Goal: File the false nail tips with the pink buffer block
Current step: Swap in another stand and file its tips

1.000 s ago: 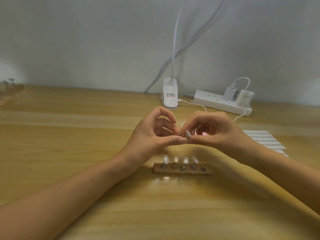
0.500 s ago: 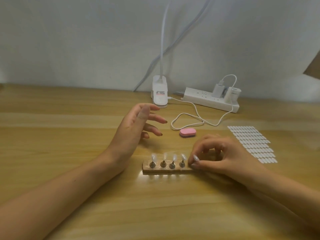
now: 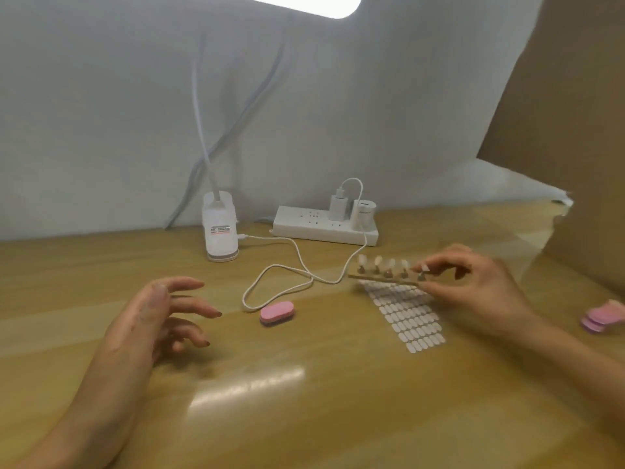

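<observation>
A: Where's the buffer block (image 3: 277,313)?
B: Flat on the table (image 3: 304,418), untouched, just beside the near end of the cable (image 3: 287,275) loop. Long axis runs roughly left-right.
A: Hands?
B: Left hand (image 3: 148,326) holds nothing, fingers loose and spread. The block lies to the right of its fingertips, near but apart. Right hand (image 3: 473,292) pinches one end of the wooden strip (image 3: 382,278) carrying the nail tips (image 3: 389,264), over the sticker sheet (image 3: 406,316).
A: Left picks?
B: Likely. It's nearer and free.
</observation>
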`<control>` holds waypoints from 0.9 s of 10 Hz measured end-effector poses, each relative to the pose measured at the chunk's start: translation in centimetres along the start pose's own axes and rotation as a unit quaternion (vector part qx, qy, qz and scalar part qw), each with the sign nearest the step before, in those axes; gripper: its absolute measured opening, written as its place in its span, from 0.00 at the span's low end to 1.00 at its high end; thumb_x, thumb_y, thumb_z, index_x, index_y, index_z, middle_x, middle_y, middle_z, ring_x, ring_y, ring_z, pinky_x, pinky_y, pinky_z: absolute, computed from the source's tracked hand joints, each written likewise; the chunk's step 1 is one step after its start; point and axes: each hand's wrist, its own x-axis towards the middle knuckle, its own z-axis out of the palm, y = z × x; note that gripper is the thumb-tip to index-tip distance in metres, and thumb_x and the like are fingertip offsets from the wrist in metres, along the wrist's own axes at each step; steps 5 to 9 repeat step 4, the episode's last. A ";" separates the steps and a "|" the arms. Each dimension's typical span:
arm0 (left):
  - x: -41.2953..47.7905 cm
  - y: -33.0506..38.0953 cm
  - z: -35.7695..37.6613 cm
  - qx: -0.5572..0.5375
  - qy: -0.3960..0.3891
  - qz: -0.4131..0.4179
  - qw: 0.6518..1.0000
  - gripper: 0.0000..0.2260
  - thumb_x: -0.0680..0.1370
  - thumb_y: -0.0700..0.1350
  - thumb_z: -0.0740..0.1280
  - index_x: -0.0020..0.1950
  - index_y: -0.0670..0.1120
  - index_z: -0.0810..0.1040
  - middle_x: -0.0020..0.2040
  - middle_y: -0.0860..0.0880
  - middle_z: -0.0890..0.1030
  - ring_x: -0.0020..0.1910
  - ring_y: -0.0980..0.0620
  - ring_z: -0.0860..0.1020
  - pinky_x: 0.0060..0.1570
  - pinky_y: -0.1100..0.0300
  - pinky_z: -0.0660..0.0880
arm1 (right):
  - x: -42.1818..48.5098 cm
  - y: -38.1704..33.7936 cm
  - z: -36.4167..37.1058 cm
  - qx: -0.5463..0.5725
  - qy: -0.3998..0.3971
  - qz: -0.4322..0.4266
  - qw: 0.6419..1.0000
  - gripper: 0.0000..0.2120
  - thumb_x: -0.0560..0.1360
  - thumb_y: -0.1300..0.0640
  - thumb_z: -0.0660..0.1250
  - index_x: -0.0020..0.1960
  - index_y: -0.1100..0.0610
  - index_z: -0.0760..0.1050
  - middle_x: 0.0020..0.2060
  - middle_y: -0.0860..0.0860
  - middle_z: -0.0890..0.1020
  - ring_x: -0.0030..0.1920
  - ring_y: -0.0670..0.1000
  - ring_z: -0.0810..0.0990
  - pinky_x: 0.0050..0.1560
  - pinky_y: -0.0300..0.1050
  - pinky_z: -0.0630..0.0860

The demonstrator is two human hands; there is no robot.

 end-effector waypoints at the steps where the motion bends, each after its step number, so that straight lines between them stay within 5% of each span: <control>1: 1.4 -0.4 0.2 0.017 0.020 -0.055 0.998 0.16 0.86 0.46 0.49 0.53 0.44 0.75 0.33 0.45 0.84 0.21 0.51 0.76 0.19 0.66 0.62 | 2.7 6.2 -3.2 -0.063 0.095 0.098 0.989 0.12 0.69 0.64 0.78 0.51 0.56 0.84 0.46 0.54 0.85 0.37 0.41 0.78 0.37 0.26 0.71; 2: 1.7 -0.6 0.1 0.009 0.015 -0.064 0.998 0.19 0.87 0.41 0.45 0.51 0.41 0.74 0.29 0.43 0.83 0.16 0.49 0.73 0.23 0.54 0.50 | 5.0 11.0 -4.7 -0.071 0.137 0.152 0.976 0.09 0.71 0.70 0.75 0.51 0.67 0.83 0.47 0.63 0.84 0.42 0.56 0.80 0.41 0.28 0.71; 3: 1.8 -0.1 0.2 -0.011 0.011 -0.098 0.995 0.27 0.86 0.41 0.44 0.43 0.40 0.81 0.28 0.38 0.81 0.13 0.48 0.71 0.25 0.55 0.46 | 6.9 14.3 -5.4 -0.103 0.157 0.235 0.954 0.12 0.73 0.66 0.75 0.53 0.69 0.78 0.48 0.65 0.83 0.44 0.56 0.77 0.40 0.45 0.69; 4: 2.7 0.1 0.2 -0.003 0.023 -0.142 0.990 0.36 0.84 0.30 0.46 0.28 0.47 0.85 0.28 0.33 0.79 0.12 0.48 0.69 0.21 0.50 0.47 | 8.0 15.0 -5.5 -0.121 0.157 0.301 0.933 0.26 0.75 0.57 0.73 0.66 0.65 0.65 0.49 0.64 0.81 0.48 0.61 0.79 0.42 0.49 0.69; 9: 2.7 0.1 0.2 -0.003 0.023 -0.142 0.990 0.36 0.84 0.30 0.46 0.28 0.47 0.85 0.28 0.33 0.79 0.12 0.48 0.69 0.21 0.50 0.47 | 8.0 15.0 -5.5 -0.121 0.157 0.301 0.933 0.26 0.75 0.57 0.73 0.66 0.65 0.65 0.49 0.64 0.81 0.48 0.61 0.79 0.42 0.49 0.69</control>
